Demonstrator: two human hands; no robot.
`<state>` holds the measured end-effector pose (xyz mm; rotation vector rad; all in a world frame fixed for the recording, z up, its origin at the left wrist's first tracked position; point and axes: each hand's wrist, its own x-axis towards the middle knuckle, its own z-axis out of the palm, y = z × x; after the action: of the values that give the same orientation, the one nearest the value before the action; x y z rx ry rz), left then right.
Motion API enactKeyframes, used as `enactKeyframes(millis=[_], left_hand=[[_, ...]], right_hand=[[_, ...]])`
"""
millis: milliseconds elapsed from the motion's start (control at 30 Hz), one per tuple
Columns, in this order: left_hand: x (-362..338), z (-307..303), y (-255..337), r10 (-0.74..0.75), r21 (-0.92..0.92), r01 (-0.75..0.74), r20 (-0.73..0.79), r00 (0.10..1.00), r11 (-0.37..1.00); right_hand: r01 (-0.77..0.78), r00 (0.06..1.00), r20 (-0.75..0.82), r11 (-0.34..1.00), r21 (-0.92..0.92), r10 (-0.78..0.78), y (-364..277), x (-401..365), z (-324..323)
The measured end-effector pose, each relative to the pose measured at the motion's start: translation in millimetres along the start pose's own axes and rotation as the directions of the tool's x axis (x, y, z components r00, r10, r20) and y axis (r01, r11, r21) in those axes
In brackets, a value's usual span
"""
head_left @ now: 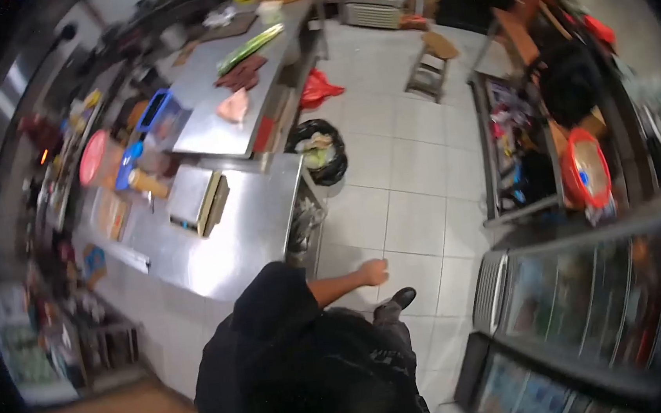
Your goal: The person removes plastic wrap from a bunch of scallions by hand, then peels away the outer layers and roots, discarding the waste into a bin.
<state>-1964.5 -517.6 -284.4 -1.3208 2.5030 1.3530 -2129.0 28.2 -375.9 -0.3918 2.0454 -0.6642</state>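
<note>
My left hand (373, 272) is held out over the tiled floor, its fingers curled into a loose fist with nothing visible in it. The bare forearm comes from a black sleeve, and my shoe is just below the hand. My right hand does not show. Nearest on the left is a steel counter (259, 240), bearing a flat, square metal device (194, 196). On the adjoining steel table (210, 138) lie a pink piece (234, 105), a dark red cloth-like item (242, 73) and a long green bundle (251, 48).
A black-lined bin (335, 171) stands beside the counter, near a red bag (320, 88). Farther ahead is a wooden stool (430, 68). Along the right side are a rack with a red basin (588, 167) and glass-fronted coolers (574, 295). White tiles (413, 160) run between.
</note>
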Motion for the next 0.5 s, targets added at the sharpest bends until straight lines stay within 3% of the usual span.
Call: enactKeyframes(millis=[100,167,233,267,300,333,367,400,433,467,500], left_hand=[[3,-3,-55,-0.337,0.13,0.344,-0.072,0.939,0.93],[-21,-39,-36,-0.635,0.026,0.636,-0.044,0.771,0.771],[-40,-61,-26,-0.666,-0.017,0.666,0.015,0.746,0.746],[-42,-46,-39,-0.726,-0.123,0.716,-0.089,0.682,0.687],[-39,-15,-63,-0.778,-0.227,0.744,-0.185,0.601,0.628],[-33,-1,-77,-0.786,-0.216,0.756,-0.13,0.605,0.617],[-29,10,-90,-0.789,-0.198,0.766,-0.075,0.61,0.612],[-27,16,-99,-0.746,-0.147,0.735,-0.045,0.664,0.662],[-21,-4,-81,-0.826,-0.37,0.806,0.152,0.543,0.462],[-13,12,-97,-0.787,-0.229,0.772,0.034,0.616,0.594],[3,6,-100,-0.852,-0.364,0.841,0.187,0.488,0.401]], right_hand=[[0.138,0.988,0.083,0.983,-0.117,-0.129,-48,102,-87],[0.252,0.964,0.136,0.946,-0.203,-0.228,-85,166,-140],[0.39,0.919,0.173,0.881,-0.267,-0.354,-135,234,-200],[0.438,0.897,0.182,0.866,-0.241,-0.403,-161,270,-228],[0.476,0.876,0.178,0.864,-0.162,-0.449,-184,305,-257],[0.41,0.9,0.111,0.905,0.114,-0.422,-181,379,-283],[0.346,0.919,0.044,0.854,0.388,-0.392,-202,428,-302],[0.214,0.976,-0.04,0.912,0.349,-0.214,-256,470,-308],[0.068,0.991,-0.13,0.943,0.326,-0.026,-315,504,-311],[0.158,0.984,-0.14,0.903,0.4,-0.11,-386,499,-301],[0.242,0.97,-0.149,0.847,0.473,-0.193,-443,509,-296]])
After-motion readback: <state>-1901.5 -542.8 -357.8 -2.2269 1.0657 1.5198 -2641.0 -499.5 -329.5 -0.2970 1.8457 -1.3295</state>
